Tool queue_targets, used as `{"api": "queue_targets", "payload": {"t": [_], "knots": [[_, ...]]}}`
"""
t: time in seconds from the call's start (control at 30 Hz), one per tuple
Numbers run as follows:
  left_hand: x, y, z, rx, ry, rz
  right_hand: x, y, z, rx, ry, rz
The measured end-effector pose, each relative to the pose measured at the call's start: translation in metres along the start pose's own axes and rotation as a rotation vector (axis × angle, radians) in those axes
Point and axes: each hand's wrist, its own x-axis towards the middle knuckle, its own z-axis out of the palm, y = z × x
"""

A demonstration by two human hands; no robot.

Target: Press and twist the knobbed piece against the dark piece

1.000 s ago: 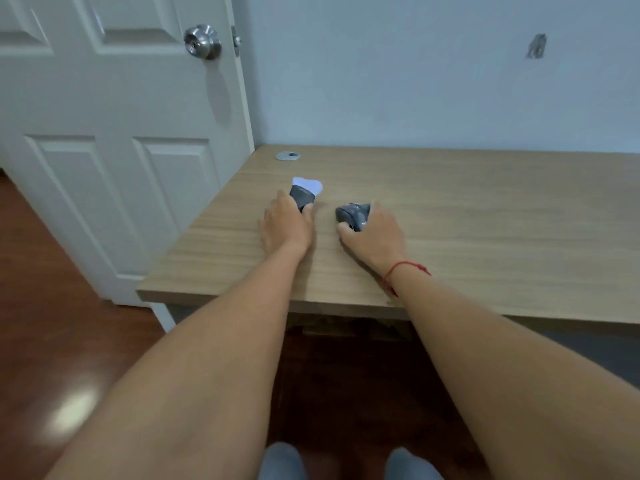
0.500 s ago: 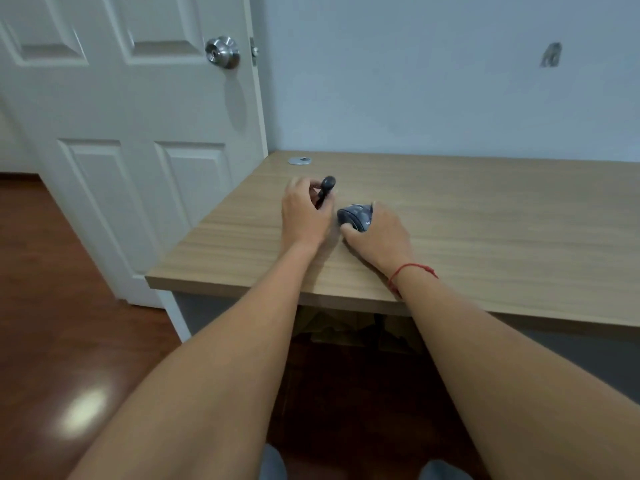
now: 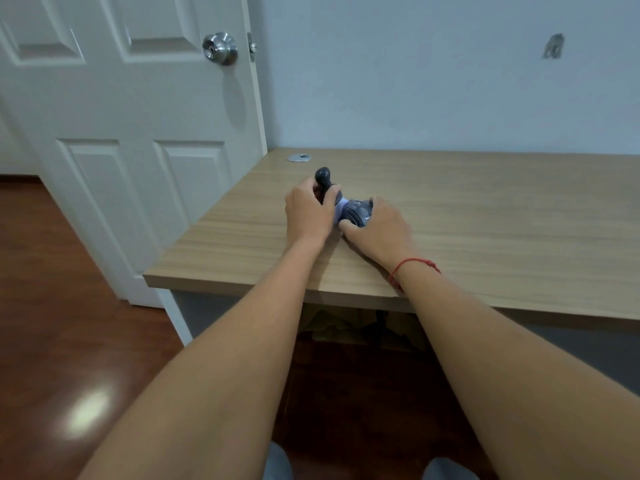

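Holding: you had both hands on a pair of dark grey socks at the left part of the wooden desk (image 3: 485, 216), close to the door-side corner.
Left hand: your left hand (image 3: 310, 211) was curled round the upright sock (image 3: 322, 177), whose rounded dark end stuck up above your knuckles (the pale patch of it showed low down, between your two hands).
Right hand: your right hand (image 3: 377, 228) lay over the second sock (image 3: 358, 211), fingers bent round its far side and thumb tucked under its near edge, so it gripped rather than merely rested.
Where the things were: the two socks touched each other, the second one low on the desk top, the first tilted up and away from you.
Step in hand: by my reading you were bringing the two socks together to pair or roll them; the bundle was not yet closed.
Next move: it would call for keeping the right-hand sock pinned while the left wrapped or tucked its sock over.
Around: a round metal grommet (image 3: 299, 158) sat near the desk's back corner, well apart from the hands; a white door (image 3: 138, 133) with a steel knob (image 3: 220, 48) stood to the left.
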Motion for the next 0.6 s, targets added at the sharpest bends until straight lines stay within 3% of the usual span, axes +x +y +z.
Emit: {"api": "queue_targets", "payload": {"t": [0.13,0.23,0.33,0.5,0.6], "knots": [[0.002,-0.003,-0.002,0.015,0.063,-0.042,-0.003,0.000,-0.002,0.038,0.002,0.003],[-0.006,0.010,-0.006,-0.126,0.144,0.068,-0.004,-0.001,-0.002,0.048,0.005,0.010],[-0.010,0.012,-0.004,-0.090,0.063,0.163,-0.004,0.000,0.000,0.031,-0.007,-0.018],[0.000,0.000,0.001,0.067,0.062,0.016,-0.004,0.000,0.000,0.033,0.005,-0.028],[0.000,0.001,0.001,0.095,0.101,0.024,-0.004,0.001,0.000,0.042,0.003,-0.013]]}}
